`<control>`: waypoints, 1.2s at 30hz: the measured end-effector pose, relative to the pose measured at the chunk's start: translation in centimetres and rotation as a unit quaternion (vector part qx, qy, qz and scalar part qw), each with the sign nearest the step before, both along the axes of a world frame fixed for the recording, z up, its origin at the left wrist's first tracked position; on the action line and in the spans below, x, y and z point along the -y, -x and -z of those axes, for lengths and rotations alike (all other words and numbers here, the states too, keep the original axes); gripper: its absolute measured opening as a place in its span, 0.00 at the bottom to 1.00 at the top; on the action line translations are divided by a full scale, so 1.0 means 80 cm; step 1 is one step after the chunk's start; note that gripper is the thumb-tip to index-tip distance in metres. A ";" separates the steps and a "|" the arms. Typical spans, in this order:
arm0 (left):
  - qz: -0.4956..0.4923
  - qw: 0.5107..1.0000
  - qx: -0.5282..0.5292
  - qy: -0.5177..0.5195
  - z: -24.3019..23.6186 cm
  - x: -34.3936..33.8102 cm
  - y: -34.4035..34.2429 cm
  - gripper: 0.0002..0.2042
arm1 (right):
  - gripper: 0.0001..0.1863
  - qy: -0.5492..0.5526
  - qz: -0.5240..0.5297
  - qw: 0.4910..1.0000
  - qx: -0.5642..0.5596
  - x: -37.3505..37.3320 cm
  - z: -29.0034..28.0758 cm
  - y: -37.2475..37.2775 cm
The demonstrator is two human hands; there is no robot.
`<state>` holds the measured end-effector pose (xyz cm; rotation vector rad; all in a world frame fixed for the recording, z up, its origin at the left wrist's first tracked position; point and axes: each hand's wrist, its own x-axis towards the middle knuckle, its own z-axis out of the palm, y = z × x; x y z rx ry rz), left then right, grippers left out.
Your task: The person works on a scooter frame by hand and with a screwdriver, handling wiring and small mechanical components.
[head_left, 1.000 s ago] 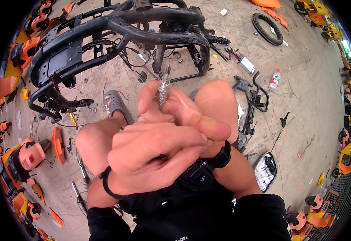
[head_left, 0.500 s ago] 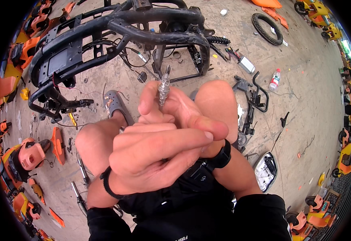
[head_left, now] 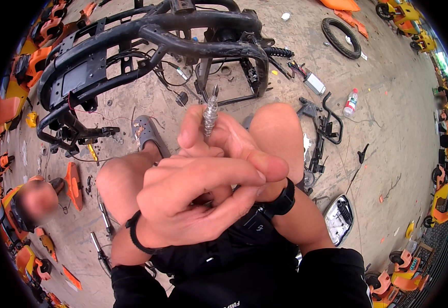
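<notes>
A thin silvery threaded rod stands nearly upright just this side of the black scooter frame, its lower end buried in the two hands. The right hand pinches the rod between thumb and fingertips, gripping it. The left hand lies in front of and partly over the right, fingers curled shut around the rod's hidden lower part, as far as can be seen. Both wrists meet over the person's lap, knees spread to either side, a black band on each wrist. A plastic bottle lies on the concrete floor right of the frame, and a loose tyre lies beyond it.
</notes>
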<state>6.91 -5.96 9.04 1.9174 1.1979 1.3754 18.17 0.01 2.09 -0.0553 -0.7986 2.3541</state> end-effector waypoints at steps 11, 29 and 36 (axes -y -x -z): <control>0.007 1.000 -0.003 0.001 0.000 -0.001 0.002 0.11 | 0.17 -0.006 -0.009 1.000 0.026 -0.004 0.000 -0.002; 0.035 0.998 -0.026 -0.052 0.000 -0.010 0.002 0.11 | 0.26 0.012 -0.001 0.998 0.058 -0.001 -0.007 0.001; 0.041 0.999 -0.011 0.010 -0.002 -0.003 0.005 0.10 | 0.21 -0.020 -0.031 0.995 0.093 -0.002 -0.013 -0.006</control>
